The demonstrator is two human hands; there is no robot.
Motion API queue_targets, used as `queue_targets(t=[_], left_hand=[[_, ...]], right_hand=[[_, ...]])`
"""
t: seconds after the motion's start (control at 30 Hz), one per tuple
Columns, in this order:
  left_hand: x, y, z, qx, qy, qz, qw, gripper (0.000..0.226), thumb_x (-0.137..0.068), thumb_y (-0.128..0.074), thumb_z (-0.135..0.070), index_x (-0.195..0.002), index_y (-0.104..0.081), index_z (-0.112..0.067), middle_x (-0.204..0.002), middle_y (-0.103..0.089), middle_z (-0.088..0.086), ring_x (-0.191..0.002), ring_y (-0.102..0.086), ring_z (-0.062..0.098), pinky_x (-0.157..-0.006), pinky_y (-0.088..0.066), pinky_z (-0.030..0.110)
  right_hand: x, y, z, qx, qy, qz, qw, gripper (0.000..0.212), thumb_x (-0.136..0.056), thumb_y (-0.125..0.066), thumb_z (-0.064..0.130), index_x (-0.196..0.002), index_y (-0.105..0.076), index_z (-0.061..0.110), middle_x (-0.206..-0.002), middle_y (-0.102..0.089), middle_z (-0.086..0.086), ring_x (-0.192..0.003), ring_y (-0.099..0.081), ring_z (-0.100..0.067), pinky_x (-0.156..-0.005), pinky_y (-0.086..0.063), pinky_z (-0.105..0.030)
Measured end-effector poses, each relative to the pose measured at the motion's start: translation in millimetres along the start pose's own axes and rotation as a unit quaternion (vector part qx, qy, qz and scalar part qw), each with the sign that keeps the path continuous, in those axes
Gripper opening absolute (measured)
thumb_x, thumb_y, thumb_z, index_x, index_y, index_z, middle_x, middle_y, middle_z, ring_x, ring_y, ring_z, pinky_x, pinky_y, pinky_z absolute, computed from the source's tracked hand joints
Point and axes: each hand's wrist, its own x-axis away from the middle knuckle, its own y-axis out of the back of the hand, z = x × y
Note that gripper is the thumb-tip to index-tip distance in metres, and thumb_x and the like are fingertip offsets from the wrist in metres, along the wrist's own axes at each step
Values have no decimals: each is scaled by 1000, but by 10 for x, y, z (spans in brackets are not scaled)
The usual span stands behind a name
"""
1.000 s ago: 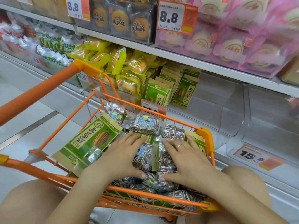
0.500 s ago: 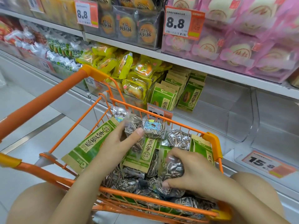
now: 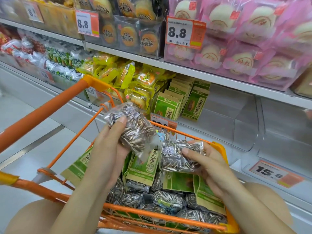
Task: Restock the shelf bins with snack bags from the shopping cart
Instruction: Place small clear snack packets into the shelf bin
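Observation:
My left hand (image 3: 108, 146) grips a clear bag of striped sunflower seeds (image 3: 133, 127) and holds it raised above the orange shopping cart (image 3: 168, 215). My right hand (image 3: 206, 164) grips a second clear seed bag (image 3: 177, 157) just over the cart's right side. Inside the cart lie several more clear seed bags (image 3: 168, 200) and green-and-tan seed packets (image 3: 145, 168). On the lower shelf, a clear bin (image 3: 219, 125) holds a row of the same green packets (image 3: 175, 102) at its left end.
A second clear bin (image 3: 283, 137) sits to the right, above a 15.8 price tag (image 3: 270, 173). Yellow snack bags (image 3: 135, 81) fill the bin to the left. The upper shelf (image 3: 194, 71) carries pastry boxes and pink packs. The cart handle (image 3: 42, 114) crosses the left.
Both hands went from resting on the bags in the cart to gripping one bag each. The left hand has lifted its bag well above the cart; the right has raised its bag slightly.

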Motion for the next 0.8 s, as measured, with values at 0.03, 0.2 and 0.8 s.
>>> queue_targets(t=[0.03, 0.2, 0.8], left_hand=[[18, -55, -8, 13, 11, 0, 1000, 38, -86, -54, -32, -118, -58, -11, -113, -69, 7, -109, -63, 21, -92, -50, 39], [127, -231, 80, -73, -21, -33, 997, 53, -77, -62, -44, -117, -59, -11, -107, -70, 0, -100, -65, 14, -98, -45, 43], [305, -162, 466, -231, 9, 28, 973, 40, -80, -69, -45, -116, -54, -41, -131, -47, -30, -121, -44, -12, -97, -43, 21]], right_hand=[[8, -20, -7, -15, -6, -5, 1000, 46, -60, -84, 26, -101, -65, 16, -93, -74, -8, -83, -70, -23, -88, -51, -54], [44, -96, -27, -86, -53, -12, 995, 61, -64, -81, 35, -115, -58, 11, -108, -71, -9, -101, -67, -25, -84, -57, -48], [119, -85, -44, -229, -65, 11, 971, 42, -72, -70, 14, -112, -64, 2, -105, -72, -12, -98, -69, -23, -85, -57, -41]])
